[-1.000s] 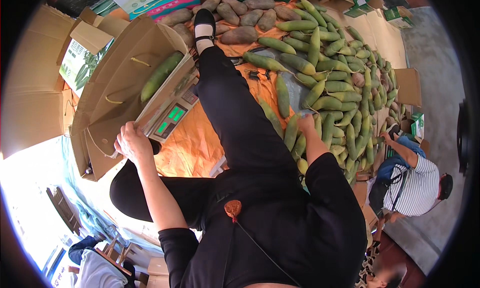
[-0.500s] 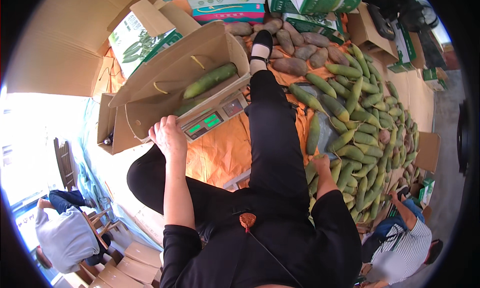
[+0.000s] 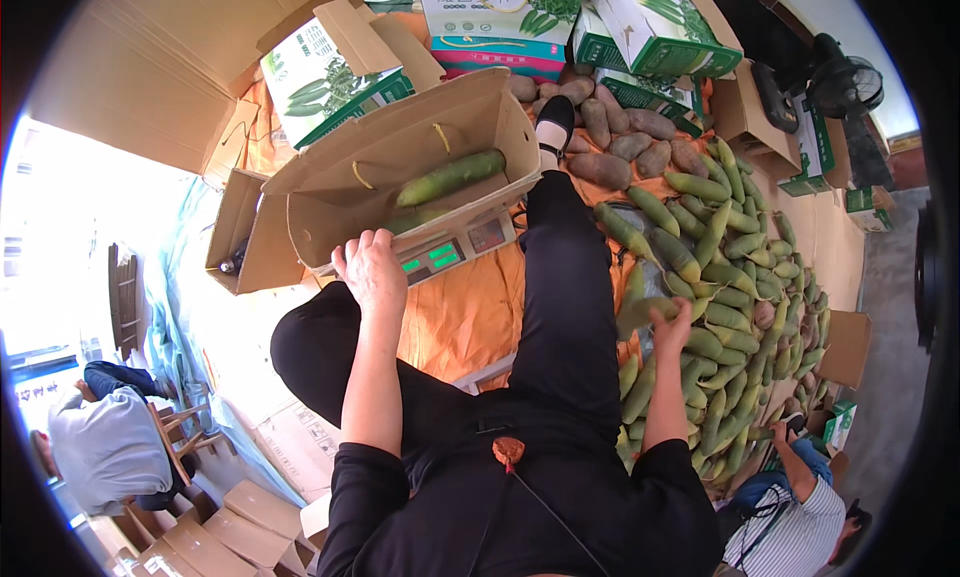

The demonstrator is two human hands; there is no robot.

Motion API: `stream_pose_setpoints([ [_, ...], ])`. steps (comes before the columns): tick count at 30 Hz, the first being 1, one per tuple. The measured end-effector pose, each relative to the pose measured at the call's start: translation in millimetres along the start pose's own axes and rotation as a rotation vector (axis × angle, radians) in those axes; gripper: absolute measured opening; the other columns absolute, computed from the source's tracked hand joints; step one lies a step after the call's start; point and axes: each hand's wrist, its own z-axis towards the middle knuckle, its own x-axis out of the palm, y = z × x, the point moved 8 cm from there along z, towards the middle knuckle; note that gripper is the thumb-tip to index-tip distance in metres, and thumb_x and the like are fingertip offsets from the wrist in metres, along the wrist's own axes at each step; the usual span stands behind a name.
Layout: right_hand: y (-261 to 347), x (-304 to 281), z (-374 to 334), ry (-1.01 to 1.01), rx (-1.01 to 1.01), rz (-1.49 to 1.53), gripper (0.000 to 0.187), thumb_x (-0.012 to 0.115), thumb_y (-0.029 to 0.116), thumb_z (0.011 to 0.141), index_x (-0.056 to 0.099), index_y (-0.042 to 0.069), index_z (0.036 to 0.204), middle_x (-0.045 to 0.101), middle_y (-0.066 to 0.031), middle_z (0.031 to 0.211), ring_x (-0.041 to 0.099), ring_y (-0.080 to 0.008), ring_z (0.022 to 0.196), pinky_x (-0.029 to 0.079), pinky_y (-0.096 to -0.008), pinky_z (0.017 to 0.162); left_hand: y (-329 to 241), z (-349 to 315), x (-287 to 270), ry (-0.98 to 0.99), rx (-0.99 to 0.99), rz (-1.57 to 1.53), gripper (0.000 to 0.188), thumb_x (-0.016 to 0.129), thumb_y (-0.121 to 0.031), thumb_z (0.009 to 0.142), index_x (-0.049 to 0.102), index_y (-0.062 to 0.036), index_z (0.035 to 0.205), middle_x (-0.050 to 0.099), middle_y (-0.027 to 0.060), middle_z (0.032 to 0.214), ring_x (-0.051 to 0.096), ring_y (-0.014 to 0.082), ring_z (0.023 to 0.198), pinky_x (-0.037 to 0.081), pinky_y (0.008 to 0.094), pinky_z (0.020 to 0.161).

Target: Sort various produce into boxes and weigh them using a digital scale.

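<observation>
A long open cardboard box [image 3: 318, 199] with yellow cord handles rests on a digital scale [image 3: 470, 245] with lit green displays. One green radish [image 3: 452, 178] lies inside the box, and part of a second radish [image 3: 412, 221] shows behind the near wall. My left hand [image 3: 374, 273] is closed over the box's near edge, fingers hooked inside. To the right, my right hand [image 3: 671, 327] grips one end of a green radish [image 3: 640, 315], slightly blurred, just above the pile of green radishes [image 3: 735, 329].
Reddish tubers [image 3: 602, 169] lie on the orange sheet [image 3: 440, 322] past my outstretched foot. Printed cartons [image 3: 500, 12] stand at the back, a black fan [image 3: 845, 82] at far right. Two other people are nearby: a grey shirt [image 3: 110, 447] lower left, a striped shirt [image 3: 790, 527] lower right.
My right hand has come up from the pile with a green radish in its grip. My left hand stays on the box edge. The whole view has shifted a little.
</observation>
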Motion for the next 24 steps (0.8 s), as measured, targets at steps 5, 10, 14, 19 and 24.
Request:
stream_pose_setpoints([
  [5,141.4,-50.7,45.6,-0.103,-0.122,0.590,0.045,0.073,0.003,0.077,0.050,0.001,0.116,0.055,-0.0104,0.111,0.055,-0.0212,0.099,0.045,-0.0318,0.088,-3.8,1.0,-0.9,0.004,0.025,0.016,0.014,0.061,-0.005,0.079,0.065,-0.0106,0.091,0.062,0.0048,0.094,0.055,0.0259,0.100,0.031,0.0476,0.102],
  [10,273.3,-64.6,49.0,-0.040,-0.320,1.043,0.047,0.073,-0.003,0.075,0.049,0.000,0.116,0.055,-0.0094,0.111,0.056,-0.0174,0.102,0.047,-0.0293,0.089,2.6,-0.3,1.3,-0.016,0.025,0.024,0.011,0.063,-0.009,0.080,0.064,-0.0104,0.090,0.062,0.0052,0.094,0.056,0.0263,0.098,0.033,0.0471,0.100],
  [14,352.2,-18.0,23.5,0.217,-0.321,1.135,0.044,0.074,-0.004,0.073,0.050,0.003,0.109,0.058,-0.0078,0.104,0.060,-0.0160,0.093,0.052,-0.0275,0.080,-0.4,0.0,0.4,-0.012,0.032,0.020,0.009,0.062,-0.010,0.080,0.064,-0.0101,0.089,0.062,0.0053,0.092,0.056,0.0263,0.097,0.033,0.0471,0.099],
  [19,401.7,95.1,-17.2,0.473,-0.311,1.003,0.044,0.081,0.008,0.067,0.053,0.001,0.100,0.059,-0.0080,0.094,0.058,-0.0139,0.083,0.049,-0.0277,0.074,1.6,-1.8,0.0,-0.030,0.030,0.024,0.007,0.062,-0.010,0.081,0.064,-0.0095,0.087,0.062,0.0051,0.091,0.056,0.0261,0.096,0.033,0.0472,0.099],
  [24,425.3,184.0,-44.2,0.612,-0.373,0.765,0.038,0.077,0.010,0.072,0.055,0.001,0.103,0.058,-0.0081,0.098,0.058,-0.0166,0.089,0.049,-0.0290,0.079,-4.9,-0.2,-1.6,-0.020,0.043,0.018,0.007,0.062,-0.010,0.080,0.065,-0.0094,0.086,0.062,0.0055,0.090,0.057,0.0263,0.096,0.033,0.0472,0.099],
])
